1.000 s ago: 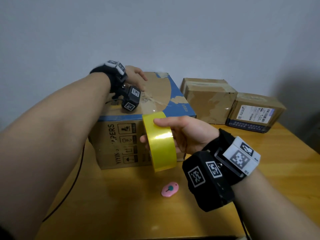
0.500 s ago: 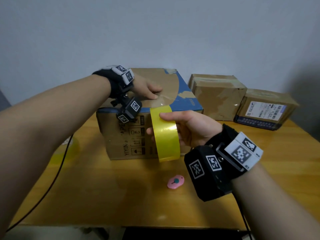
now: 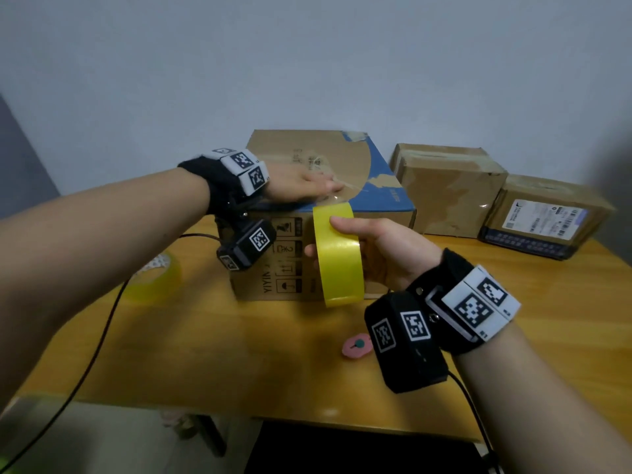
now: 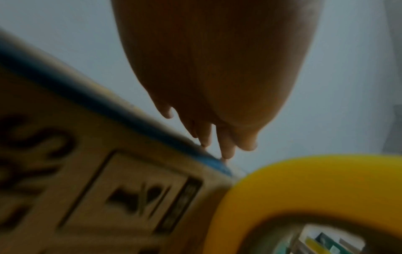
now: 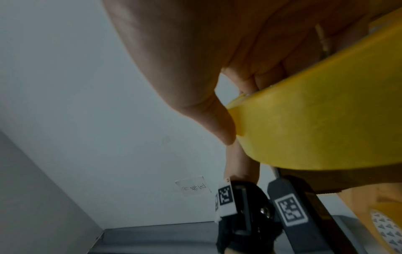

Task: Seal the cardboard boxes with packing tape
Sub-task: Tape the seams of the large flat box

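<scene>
The tape roll (image 3: 338, 258) at the frame's centre is glossy bright yellow. The big box (image 3: 321, 186) behind it is brown cardboard with a blue top edge and black printed symbols. The worktop (image 3: 239, 354) is honey-yellow wood. Low centre, a pink cutter (image 3: 356, 344) carries a teal dot. Black wristbands (image 3: 455, 302) bear black-and-white square markers.

Room light is looking pretty dim and flat from my head view, kinda bluish on the wall (image 3: 307, 63), with a dark shadow sitting in the right corner. Edges are bending from the wide lens. A soft glare is showing on the worktop (image 3: 328, 412) near its front edge. My left wrist view is coming out dark and smeary, box print (image 4: 135, 202) totally blurred. Right wrist view is sharper but grainy.
</scene>
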